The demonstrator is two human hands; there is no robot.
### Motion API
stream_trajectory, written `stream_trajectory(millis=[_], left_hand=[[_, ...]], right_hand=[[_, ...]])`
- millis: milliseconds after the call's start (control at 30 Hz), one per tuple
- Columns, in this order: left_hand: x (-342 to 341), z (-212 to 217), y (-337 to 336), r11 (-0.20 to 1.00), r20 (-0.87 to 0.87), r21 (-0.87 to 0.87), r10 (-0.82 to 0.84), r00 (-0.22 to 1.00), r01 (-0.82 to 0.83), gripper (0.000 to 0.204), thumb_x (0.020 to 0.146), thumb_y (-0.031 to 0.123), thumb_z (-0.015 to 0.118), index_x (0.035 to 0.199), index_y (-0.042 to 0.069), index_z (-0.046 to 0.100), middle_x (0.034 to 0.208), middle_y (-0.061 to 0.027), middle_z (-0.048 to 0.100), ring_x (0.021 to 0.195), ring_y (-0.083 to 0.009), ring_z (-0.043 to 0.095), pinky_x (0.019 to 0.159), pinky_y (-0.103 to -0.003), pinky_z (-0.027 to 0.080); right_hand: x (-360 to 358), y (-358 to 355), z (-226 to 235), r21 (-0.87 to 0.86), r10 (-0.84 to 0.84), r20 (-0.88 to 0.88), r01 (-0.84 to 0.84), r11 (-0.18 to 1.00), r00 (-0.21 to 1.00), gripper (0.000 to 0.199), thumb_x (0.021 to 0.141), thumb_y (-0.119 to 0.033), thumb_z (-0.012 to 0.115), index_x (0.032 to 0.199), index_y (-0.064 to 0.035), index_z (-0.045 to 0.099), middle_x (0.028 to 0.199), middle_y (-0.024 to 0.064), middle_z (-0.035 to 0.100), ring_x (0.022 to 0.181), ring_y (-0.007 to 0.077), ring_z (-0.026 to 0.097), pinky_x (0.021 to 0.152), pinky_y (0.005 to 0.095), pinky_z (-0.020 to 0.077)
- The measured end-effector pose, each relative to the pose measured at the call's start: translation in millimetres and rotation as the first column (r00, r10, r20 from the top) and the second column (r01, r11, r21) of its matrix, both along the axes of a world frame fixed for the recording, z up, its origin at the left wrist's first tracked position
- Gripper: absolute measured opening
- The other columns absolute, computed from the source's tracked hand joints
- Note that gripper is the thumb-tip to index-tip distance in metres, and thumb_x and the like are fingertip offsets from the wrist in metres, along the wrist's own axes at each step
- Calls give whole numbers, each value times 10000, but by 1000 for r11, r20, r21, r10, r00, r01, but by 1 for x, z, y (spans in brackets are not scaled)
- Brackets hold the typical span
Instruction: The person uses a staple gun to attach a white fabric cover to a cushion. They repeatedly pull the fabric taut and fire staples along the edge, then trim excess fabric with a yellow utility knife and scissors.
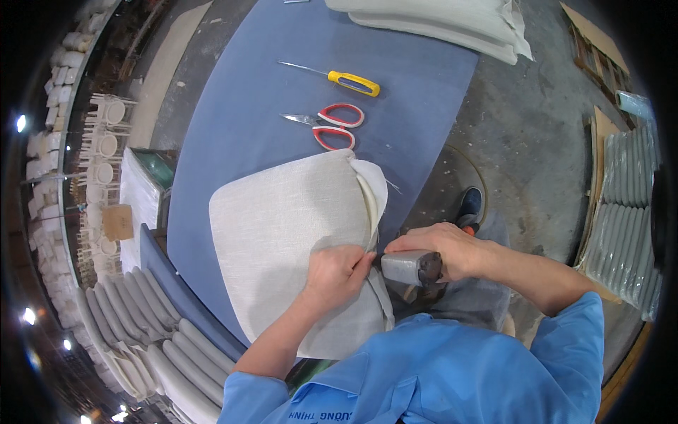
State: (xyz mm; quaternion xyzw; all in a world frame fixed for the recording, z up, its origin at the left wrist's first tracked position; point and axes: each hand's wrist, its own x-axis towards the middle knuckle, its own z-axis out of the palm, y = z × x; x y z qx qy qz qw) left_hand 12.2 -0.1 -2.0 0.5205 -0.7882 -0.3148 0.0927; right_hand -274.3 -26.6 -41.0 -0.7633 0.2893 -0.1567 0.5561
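A cream fabric-covered seat cushion [275,212] lies on the blue table [247,92] in front of me. My left hand [333,274] is closed on the loose fabric at the cushion's right edge, thumb and fingers pinching it. My right hand [455,251] grips a grey staple gun [408,268], its nose close to that edge beside my left fingertips. Whether the nose touches the fabric I cannot tell. Fabric flaps and loose threads stick out at the cushion's upper right corner. Beyond the cushion lie red-and-white handled scissors [335,128] and a yellow-handled screwdriver [354,83].
More cream fabric pieces [438,25] rest at the table's far end. Stacked grey cushions [127,304] stand at lower left, with chair frames [106,148] behind. Plastic-wrapped cushions [621,226] are piled at right. A thin hose [477,159] runs along the floor.
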Motion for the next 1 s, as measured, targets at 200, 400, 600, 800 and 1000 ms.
stream_trajectory(millis=[200, 400, 600, 800, 1000], left_hand=[[-14, 12, 8, 997, 128, -58, 54, 990, -46, 362, 1077, 241, 728, 772, 51, 683, 721, -167, 697, 655, -400, 698, 609, -501, 531], [-32, 20, 27, 983, 323, -126, 166, 932, -132, 408, 1082, 321, 752, 787, 42, 722, 683, -175, 696, 623, -404, 709, 594, -494, 537], [-72, 36, 37, 992, 483, 44, 81, 872, -116, 519, 1068, 491, 751, 829, 30, 771, 645, -162, 707, 619, -399, 733, 609, -477, 578], [-104, 28, 29, 994, 683, 11, -85, 726, 106, 647, 1054, 597, 726, 716, 46, 758, 648, -173, 708, 639, -403, 745, 610, -504, 581], [-147, 17, 13, 949, 803, 275, -316, 505, 157, 729, 1062, 717, 632, 756, 82, 819, 709, -132, 767, 701, -352, 795, 626, -500, 593]], right_hand=[[-18, 12, -23, 118, -206, 301, 178, 977, 931, 657, 816, -92, 980, 1431, -127, 752, 1246, 111, 788, 1162, 357, 769, 1022, 436, 600], [-31, 2, -19, 186, -441, 425, 400, 897, 790, 619, 869, -130, 991, 1433, -61, 745, 1288, 90, 796, 1178, 231, 767, 1054, 370, 588], [-48, 5, -28, 336, -587, 447, 481, 810, 675, 623, 892, -137, 984, 1451, -45, 727, 1298, 81, 794, 1187, 177, 746, 1061, 360, 579], [-41, 21, -52, 563, -760, 408, 515, 646, 507, 579, 931, -205, 969, 1430, -35, 730, 1175, 61, 810, 1061, 162, 753, 980, 347, 595], [-36, 33, -83, 761, -900, 151, 534, 370, 408, 544, 965, -274, 952, 1405, -39, 735, 1030, 47, 796, 816, 126, 709, 753, 339, 594]])
